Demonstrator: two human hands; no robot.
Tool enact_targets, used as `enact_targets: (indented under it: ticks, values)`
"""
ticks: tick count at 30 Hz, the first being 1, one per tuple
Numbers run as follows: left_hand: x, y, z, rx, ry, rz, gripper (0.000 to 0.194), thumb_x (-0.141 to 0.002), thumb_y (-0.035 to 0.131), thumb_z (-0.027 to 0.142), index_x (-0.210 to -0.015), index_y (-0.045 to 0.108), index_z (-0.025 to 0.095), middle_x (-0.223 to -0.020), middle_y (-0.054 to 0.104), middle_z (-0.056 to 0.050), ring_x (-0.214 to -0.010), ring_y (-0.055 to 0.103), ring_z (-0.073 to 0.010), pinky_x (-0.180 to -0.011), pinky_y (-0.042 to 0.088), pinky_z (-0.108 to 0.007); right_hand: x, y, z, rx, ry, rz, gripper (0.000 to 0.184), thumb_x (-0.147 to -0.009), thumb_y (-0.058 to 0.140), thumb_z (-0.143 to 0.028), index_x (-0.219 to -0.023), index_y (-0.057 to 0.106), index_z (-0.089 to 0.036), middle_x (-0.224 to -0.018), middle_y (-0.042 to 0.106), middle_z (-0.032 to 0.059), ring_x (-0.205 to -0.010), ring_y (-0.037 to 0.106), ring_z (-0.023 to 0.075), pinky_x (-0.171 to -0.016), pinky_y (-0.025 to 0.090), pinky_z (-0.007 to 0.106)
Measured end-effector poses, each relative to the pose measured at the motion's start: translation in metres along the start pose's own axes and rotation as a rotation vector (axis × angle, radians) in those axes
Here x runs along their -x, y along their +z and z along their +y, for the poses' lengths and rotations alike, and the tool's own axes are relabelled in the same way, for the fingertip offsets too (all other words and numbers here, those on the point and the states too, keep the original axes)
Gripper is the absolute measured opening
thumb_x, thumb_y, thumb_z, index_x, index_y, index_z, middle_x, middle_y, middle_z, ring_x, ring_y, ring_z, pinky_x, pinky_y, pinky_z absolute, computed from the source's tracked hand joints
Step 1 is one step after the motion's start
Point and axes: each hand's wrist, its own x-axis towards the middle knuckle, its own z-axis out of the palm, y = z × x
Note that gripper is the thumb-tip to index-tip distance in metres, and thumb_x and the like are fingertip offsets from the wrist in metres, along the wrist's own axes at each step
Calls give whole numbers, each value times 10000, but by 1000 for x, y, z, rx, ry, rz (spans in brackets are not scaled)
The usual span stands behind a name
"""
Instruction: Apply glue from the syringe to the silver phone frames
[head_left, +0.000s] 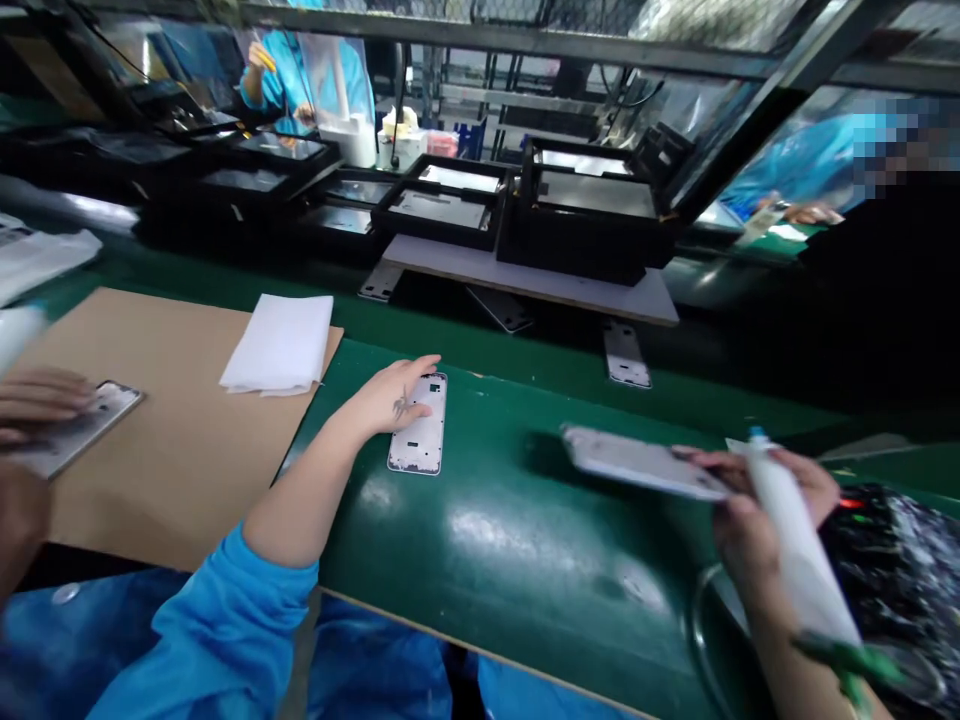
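Observation:
My left hand (394, 398) lies flat, fingers stretched, on the upper edge of a silver phone frame (420, 428) that rests on the green belt (510, 540). My right hand (754, 505) is closed around a second silver phone frame (641, 463), held above the belt and tilted. The same hand also grips a white glue tube (795, 540) with a blue tip, pointing up and away from me.
A co-worker's hand (37, 400) presses another phone frame (79, 425) on a brown cardboard sheet (172, 430), near a folded white cloth (281, 342). Black trays (442, 215) stand on a grey board beyond the belt. More frames (626, 357) lie there. People in blue work behind.

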Motion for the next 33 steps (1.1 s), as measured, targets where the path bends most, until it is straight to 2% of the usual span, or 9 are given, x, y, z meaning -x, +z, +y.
enact_targets:
  ticks: [3, 5, 10, 14, 18, 22, 26, 29, 33]
  values:
    - [-3, 3, 8, 13, 34, -46, 858, -864, 674, 317, -1608, 263, 206, -1564, 509, -127, -1458, 425, -363, -1141, 404, -540, 31, 6, -12, 48, -205, -533, 482, -846, 686, -311, -1275, 466, -340, -1036, 727, 84, -1103, 735, 364, -968, 564, 602]
    - [-5, 4, 15, 10, 43, -63, 873, -847, 685, 325, -1605, 274, 190, -1553, 519, -134, -1449, 426, -371, -1142, 398, -546, 31, 18, -15, 213, -351, -732, 462, -849, 675, -229, -1289, 556, -303, -1199, 722, 129, -1279, 644, 372, -1020, 543, 579]
    - [-4, 6, 30, 21, 97, -100, 891, -812, 705, 343, -1594, 311, 177, -1503, 570, -123, -1371, 473, -360, -1111, 425, -529, -10, 74, -24, 273, -466, -798, 432, -824, 682, -232, -1255, 656, -231, -1242, 719, 165, -1253, 634, 396, -1006, 532, 606]
    - [-2, 5, 40, 43, 132, -138, 874, -809, 722, 392, -1584, 356, 220, -1450, 603, -117, -1331, 489, -355, -1050, 463, -507, -30, 122, -39, 34, -325, -939, 386, -881, 656, -223, -1258, 594, -278, -1275, 722, 104, -1173, 707, 292, -1018, 557, 500]
    - [0, 4, 49, 4, 133, -139, 835, -823, 729, 522, -1539, 434, 209, -1359, 633, -134, -1244, 533, -345, -995, 481, -485, -27, 145, -44, -191, -153, -1038, 380, -927, 694, -340, -1239, 482, -290, -1371, 679, 109, -1348, 611, 275, -1107, 497, 509]
    - [-3, 13, 57, -40, 120, -94, 872, -826, 704, 662, -1516, 459, 189, -1348, 635, -142, -1227, 543, -345, -1038, 450, -508, -25, 150, -42, -364, -65, -814, 359, -987, 628, -479, -1218, 428, -291, -1271, 726, 118, -1369, 594, 265, -1151, 439, 519]
    - [-14, 38, 66, -34, 66, 38, 879, -846, 605, 789, -1492, 497, 202, -1422, 592, -140, -1282, 511, -349, -1075, 417, -522, -28, 141, -43, -407, 166, -389, 493, -990, 535, -626, -1333, 428, -289, -894, 754, 28, -893, 773, 227, -844, 601, 395]
    - [-22, 53, 69, -74, 117, 46, 738, -868, 617, 749, -1365, 617, 204, -1323, 627, -113, -1208, 529, -328, -1031, 430, -499, -22, 128, -48, -337, 263, -427, 587, -946, 598, -639, -1387, 524, -258, -783, 719, 6, -640, 702, 185, -573, 557, 307]
    - [-25, 55, 63, -33, 111, 19, 699, -776, 711, 762, -1139, 689, 166, -1128, 651, -99, -1049, 562, -289, -936, 465, -441, -6, 122, -59, -216, 259, -623, 367, -830, 792, -529, -1037, 723, -233, -740, 719, 18, -556, 634, 164, -510, 518, 299]
